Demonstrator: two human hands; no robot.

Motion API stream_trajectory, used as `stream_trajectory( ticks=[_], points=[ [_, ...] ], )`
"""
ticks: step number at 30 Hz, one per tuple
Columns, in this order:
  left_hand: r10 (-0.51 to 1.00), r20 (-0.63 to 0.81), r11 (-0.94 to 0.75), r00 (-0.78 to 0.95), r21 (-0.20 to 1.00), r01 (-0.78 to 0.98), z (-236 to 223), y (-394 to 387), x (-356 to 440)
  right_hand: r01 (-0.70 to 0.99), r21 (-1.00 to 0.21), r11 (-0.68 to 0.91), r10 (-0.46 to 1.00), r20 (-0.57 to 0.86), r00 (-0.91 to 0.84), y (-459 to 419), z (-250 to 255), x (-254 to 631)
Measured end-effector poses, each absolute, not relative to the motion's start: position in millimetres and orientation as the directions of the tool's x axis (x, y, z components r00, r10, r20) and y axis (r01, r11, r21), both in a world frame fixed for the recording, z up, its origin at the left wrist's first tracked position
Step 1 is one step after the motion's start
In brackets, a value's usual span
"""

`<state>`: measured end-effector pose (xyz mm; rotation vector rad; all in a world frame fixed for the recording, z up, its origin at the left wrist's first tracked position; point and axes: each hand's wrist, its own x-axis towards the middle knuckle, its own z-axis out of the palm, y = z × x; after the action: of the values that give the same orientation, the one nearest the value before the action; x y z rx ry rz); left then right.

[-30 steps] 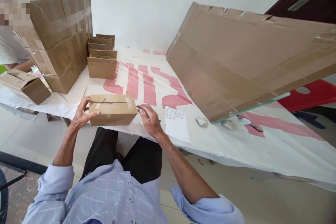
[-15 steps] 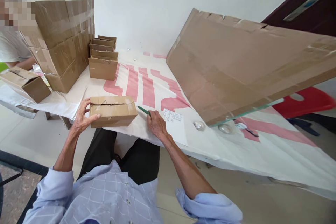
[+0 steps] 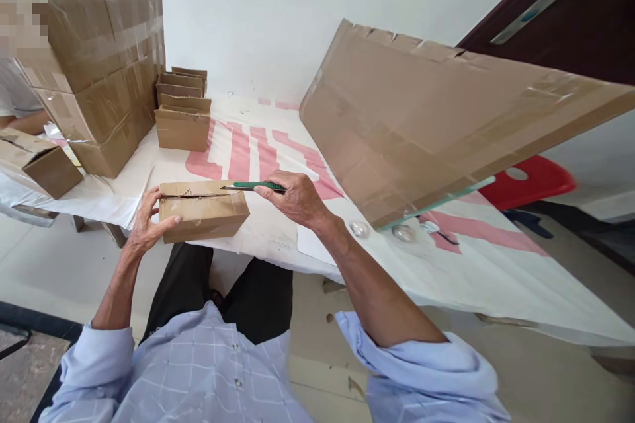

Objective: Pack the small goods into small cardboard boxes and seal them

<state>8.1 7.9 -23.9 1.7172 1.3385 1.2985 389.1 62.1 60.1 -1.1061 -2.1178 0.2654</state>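
Note:
A small cardboard box (image 3: 208, 219) lies near the table's front edge, with a slit running along its top seam. My left hand (image 3: 147, 223) is closed around the box's left end, thumb on the front face and fingers behind. In my right hand (image 3: 297, 198) is a green utility knife (image 3: 258, 186). Its blade points left over the right part of the box top, close to the seam; whether the tip touches the cardboard I cannot tell. My right forearm partly covers a white paper sheet (image 3: 313, 246).
Stacked taped boxes (image 3: 114, 66) stand at the left, with open boxes (image 3: 183, 129) beside them and another box (image 3: 42, 162) in front. A large cardboard sheet (image 3: 436, 106) leans at the right. Clear round objects (image 3: 359, 229) lie under its edge. Another person's arm (image 3: 30, 122) shows far left.
My right hand has lifted from beside the paper and brought the utility knife up over the right end of the box top. My left hand keeps its hold. The view has shifted slightly right.

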Motion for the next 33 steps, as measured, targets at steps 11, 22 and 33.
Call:
stream_trajectory(
  ticks=[11, 22, 33],
  points=[
    [0.946, 0.322, -0.304, 0.023, 0.865, 0.398, -29, 8, 8, 0.643, -0.305, 0.703, 0.704, 0.426, -0.568, 64, 90, 349],
    [0.941, 0.339, -0.319, 0.02, 0.861, 0.396, -35, 11, 8, 0.687, -0.111, 0.718, 0.681, 0.315, -0.661, 62, 111, 286],
    [0.943, 0.332, -0.314, 0.023, 0.866, 0.389, -33, 13, 8, 0.79, 0.088, 0.607, 0.774, 0.161, -0.613, 61, 111, 294]
  ],
)
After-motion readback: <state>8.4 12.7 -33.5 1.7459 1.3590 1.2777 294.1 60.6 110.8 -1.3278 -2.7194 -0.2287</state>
